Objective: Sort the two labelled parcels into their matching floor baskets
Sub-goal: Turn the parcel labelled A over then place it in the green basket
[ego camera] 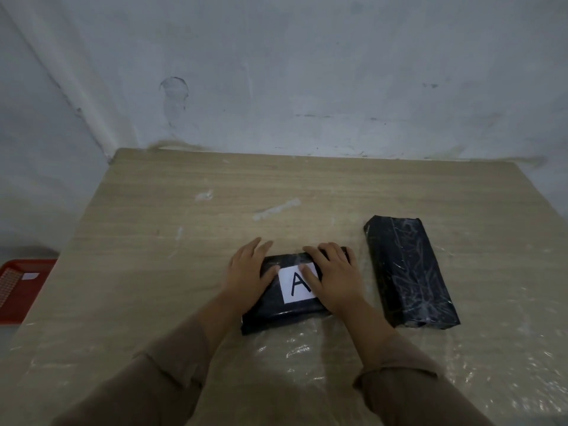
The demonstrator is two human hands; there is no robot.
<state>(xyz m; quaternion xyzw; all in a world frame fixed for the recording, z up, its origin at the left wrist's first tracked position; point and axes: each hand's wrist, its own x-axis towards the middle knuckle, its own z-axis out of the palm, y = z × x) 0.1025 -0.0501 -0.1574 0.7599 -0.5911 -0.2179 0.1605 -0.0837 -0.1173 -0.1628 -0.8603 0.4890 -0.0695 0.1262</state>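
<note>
Both hands on parcel A, lower centre of frame

The left hand [249, 272] and right hand [333, 273] lie flat, fingers spread, on the A parcel [276, 312], long axis left-right; the second parcel [408, 272] lies right, nearer the right hand.

A light wood-grain table [153, 241] stands pushed against a pale, scuffed wall [307, 72] that meets a second wall at the left in a corner. The tabletop carries whitish smears (dried streaks of some kind), and clear plastic film [307, 358] lies crinkled over its near part. The light is dim and bluish.
</note>
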